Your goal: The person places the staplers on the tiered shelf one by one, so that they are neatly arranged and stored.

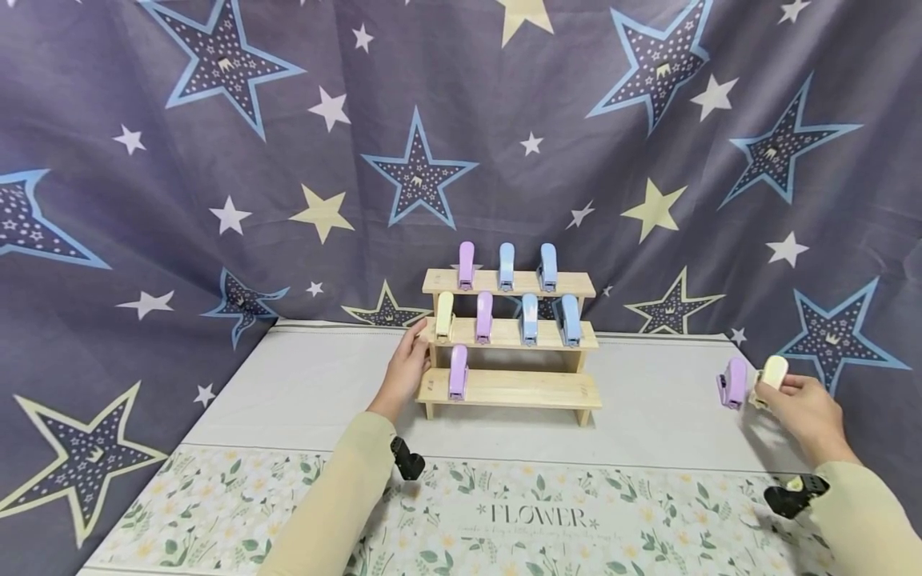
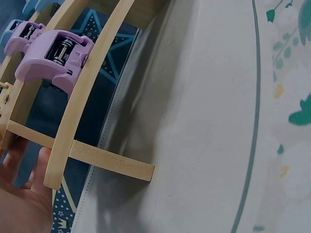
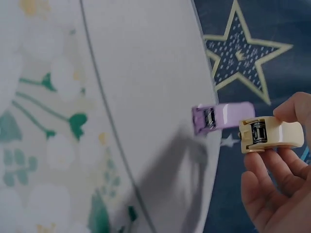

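Observation:
Between thumb and fingers, my right hand [image 1: 805, 412] pinches a pale yellow mini stapler [image 1: 774, 374]. The right wrist view shows that yellow stapler [image 3: 271, 133] from its front end, with the thumb on one side and fingertips on the other. Just left of it, a purple stapler [image 1: 733, 382] stands on the table. My left hand [image 1: 405, 372] grips the left end of a three-step wooden display rack [image 1: 536, 390], by the middle step. In the left wrist view the thumb and fingers of the left hand [image 2: 29, 194] lie around the rack's side frame.
One purple stapler [image 1: 458, 373] stands at the left of the bottom step. On the middle step are a yellow stapler [image 1: 444, 318] and several purple and blue ones. The top step carries a purple stapler [image 1: 467, 266] and two blue. Behind hangs a starry curtain [image 1: 504, 200].

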Motion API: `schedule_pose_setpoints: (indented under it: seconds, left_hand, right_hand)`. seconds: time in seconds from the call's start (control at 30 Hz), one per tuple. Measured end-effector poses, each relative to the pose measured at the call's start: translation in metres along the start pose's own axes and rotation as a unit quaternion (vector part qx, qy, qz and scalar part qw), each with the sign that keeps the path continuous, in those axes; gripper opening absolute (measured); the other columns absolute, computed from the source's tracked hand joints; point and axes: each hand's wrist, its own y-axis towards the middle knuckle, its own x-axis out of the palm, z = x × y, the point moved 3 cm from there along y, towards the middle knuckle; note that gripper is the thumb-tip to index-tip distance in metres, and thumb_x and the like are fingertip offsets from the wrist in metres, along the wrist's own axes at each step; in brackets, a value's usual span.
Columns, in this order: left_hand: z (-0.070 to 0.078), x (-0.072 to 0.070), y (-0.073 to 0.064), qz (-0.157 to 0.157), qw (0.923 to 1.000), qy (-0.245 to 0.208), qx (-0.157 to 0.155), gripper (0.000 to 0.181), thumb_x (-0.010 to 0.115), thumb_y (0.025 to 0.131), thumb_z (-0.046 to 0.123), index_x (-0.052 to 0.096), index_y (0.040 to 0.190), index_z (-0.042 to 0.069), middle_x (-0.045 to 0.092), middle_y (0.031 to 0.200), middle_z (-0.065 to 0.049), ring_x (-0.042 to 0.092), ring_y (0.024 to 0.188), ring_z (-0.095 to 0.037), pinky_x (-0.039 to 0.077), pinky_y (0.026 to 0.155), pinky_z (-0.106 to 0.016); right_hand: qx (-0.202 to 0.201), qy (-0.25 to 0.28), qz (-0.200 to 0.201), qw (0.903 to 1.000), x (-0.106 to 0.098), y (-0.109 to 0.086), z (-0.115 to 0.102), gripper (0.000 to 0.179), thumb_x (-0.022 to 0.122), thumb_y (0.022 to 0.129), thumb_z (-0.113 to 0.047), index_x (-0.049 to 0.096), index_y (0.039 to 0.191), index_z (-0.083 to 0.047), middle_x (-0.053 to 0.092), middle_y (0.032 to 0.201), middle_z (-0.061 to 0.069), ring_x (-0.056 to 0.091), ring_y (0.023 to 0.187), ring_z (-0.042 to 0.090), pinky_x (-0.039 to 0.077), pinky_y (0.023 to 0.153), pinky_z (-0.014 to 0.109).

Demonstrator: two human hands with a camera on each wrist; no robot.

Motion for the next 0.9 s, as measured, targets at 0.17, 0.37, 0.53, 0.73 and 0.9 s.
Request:
schedule_pose_setpoints:
  seconds: [0.17,0.37,0.53,0.73,0.9]
  left_hand:
    - [0.0,0.0,0.001,0.001,1.0,0.001,0.002,0.047,0.033,0.11,0.028,0.034,0.157,0.025,0.046,0.148,-0.015,0.048,0.133,-0.031,0.043,0.109,-0.043]
    - [0.002,0.0,0.002,0.001,1.0,-0.001,0.005,0.048,0.033,0.11,0.028,0.033,0.158,0.022,0.046,0.149,-0.016,0.048,0.134,-0.033,0.043,0.109,-0.045]
    - [0.002,0.001,0.001,0.001,1.0,0.0,0.002,0.048,0.033,0.11,0.028,0.033,0.158,0.02,0.047,0.148,-0.017,0.049,0.133,-0.033,0.044,0.108,-0.045]
    - [0.002,0.0,-0.002,0.002,1.0,0.007,0.002,0.048,0.033,0.11,0.03,0.033,0.158,0.022,0.047,0.148,-0.015,0.049,0.133,-0.031,0.044,0.109,-0.043]
    - [0.002,0.0,-0.002,0.001,1.0,0.002,0.003,0.047,0.034,0.11,0.03,0.034,0.157,0.024,0.048,0.147,-0.016,0.049,0.133,-0.032,0.044,0.109,-0.043]
  right_hand:
    - [-0.056,0.003,0.0,0.9984,-0.001,-0.002,-0.019,0.066,0.057,0.098,-0.038,0.046,0.13,0.019,0.064,0.112,0.033,0.054,0.076,0.005,0.047,0.06,0.026]
    - [-0.09,0.04,-0.027,0.9948,0.008,-0.009,-0.046,0.067,0.058,0.098,-0.036,0.041,0.133,0.019,0.06,0.116,0.033,0.052,0.073,-0.004,0.052,0.057,0.021]
    - [-0.122,0.056,-0.046,0.9899,0.02,-0.02,-0.07,0.064,0.06,0.098,-0.033,0.041,0.133,0.017,0.056,0.119,0.034,0.051,0.077,-0.004,0.054,0.06,0.021]
    - [-0.158,0.071,-0.082,0.9814,0.036,-0.033,-0.1,0.058,0.063,0.098,-0.03,0.044,0.13,0.014,0.057,0.117,0.031,0.056,0.079,0.004,0.056,0.062,0.025]
    - [-0.184,0.086,-0.115,0.9724,0.048,-0.045,-0.125,0.055,0.065,0.097,-0.026,0.046,0.13,0.013,0.059,0.116,0.028,0.058,0.084,0.008,0.057,0.065,0.027]
